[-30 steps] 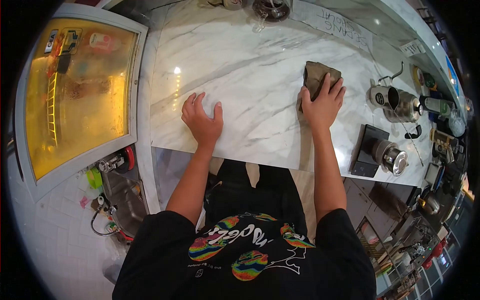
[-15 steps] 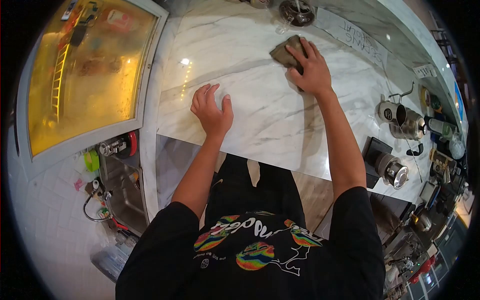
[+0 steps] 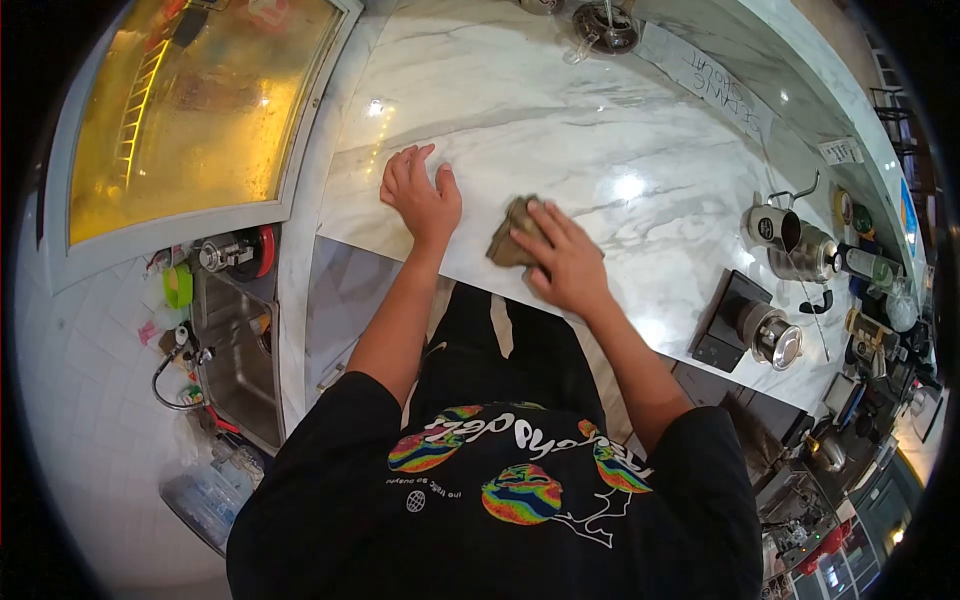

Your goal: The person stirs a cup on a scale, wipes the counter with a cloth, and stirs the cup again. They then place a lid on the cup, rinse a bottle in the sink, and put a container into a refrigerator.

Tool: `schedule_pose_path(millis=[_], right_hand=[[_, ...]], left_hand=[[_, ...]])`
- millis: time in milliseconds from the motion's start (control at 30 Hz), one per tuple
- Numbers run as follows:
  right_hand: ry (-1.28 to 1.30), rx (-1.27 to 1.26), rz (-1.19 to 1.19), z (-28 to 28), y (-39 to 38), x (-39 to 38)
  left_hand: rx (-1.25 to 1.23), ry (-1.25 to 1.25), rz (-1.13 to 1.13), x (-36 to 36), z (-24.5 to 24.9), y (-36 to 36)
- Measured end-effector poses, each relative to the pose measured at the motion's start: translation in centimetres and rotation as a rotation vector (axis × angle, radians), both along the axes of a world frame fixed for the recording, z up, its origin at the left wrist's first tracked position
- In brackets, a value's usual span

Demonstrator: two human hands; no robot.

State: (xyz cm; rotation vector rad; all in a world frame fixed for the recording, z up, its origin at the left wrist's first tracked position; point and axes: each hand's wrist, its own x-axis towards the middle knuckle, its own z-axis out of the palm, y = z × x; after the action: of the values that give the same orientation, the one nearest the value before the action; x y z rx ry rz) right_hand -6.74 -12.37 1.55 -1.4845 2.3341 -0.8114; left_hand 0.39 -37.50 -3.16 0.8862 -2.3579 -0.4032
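A folded brownish-grey cloth (image 3: 512, 238) lies under the fingers of my right hand (image 3: 566, 260), which presses it against the white marble-patterned countertop (image 3: 480, 120) near its front edge. My left hand (image 3: 424, 198) is to the left of the cloth, over the counter. Nothing is in it; its fingers curl slightly and the thumb stands apart.
At the back are a glass pot of dark liquid (image 3: 606, 28) and a handwritten paper sign (image 3: 700, 78). On the right, a steel kettle (image 3: 775, 228) and a metal canister (image 3: 770, 335) stand by a black scale (image 3: 730, 318). A yellow-lit glass case (image 3: 190, 120) and a sink (image 3: 238, 350) lie left.
My right hand has drawn the cloth from the back of the counter toward its front edge and leftward. The left hand stays in nearly the same place; the camera view has shifted slightly.
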Motion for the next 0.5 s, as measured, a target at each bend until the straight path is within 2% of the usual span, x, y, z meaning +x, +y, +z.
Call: schedule_pose_path(millis=[167, 267, 367, 400, 433, 467, 500], right_hand=[[-0.100, 0.018, -0.046, 0.8, 3.0, 5.4], [-0.212, -0.026, -0.046, 0.7, 4.1, 5.5], [-0.854, -0.371, -0.443, 0.0, 5.5, 4.8], [-1.087, -0.369, -0.677, 1.2, 5.5, 3.2], [-0.982, -0.442, -0.759, 1.1, 6.1, 1.0], [-0.890, -0.427, -0.852, 3.7, 6.0, -1.7], [-0.677, -0.533, -0.818, 3.1, 6.3, -4.4]], left_hand=[[-0.017, -0.011, 0.012, -0.1, -0.1, 0.1], [-0.037, -0.024, 0.024, 0.1, -0.5, 0.2], [-0.054, -0.004, 0.007, 0.0, -0.5, 0.0], [-0.062, 0.003, -0.005, -0.2, -0.6, -0.2], [-0.066, 0.004, -0.015, -0.1, -0.6, -0.1], [-0.073, 0.004, -0.022, 0.1, -0.5, -0.1], [-0.036, -0.022, -0.008, 0.1, -0.3, 0.0]])
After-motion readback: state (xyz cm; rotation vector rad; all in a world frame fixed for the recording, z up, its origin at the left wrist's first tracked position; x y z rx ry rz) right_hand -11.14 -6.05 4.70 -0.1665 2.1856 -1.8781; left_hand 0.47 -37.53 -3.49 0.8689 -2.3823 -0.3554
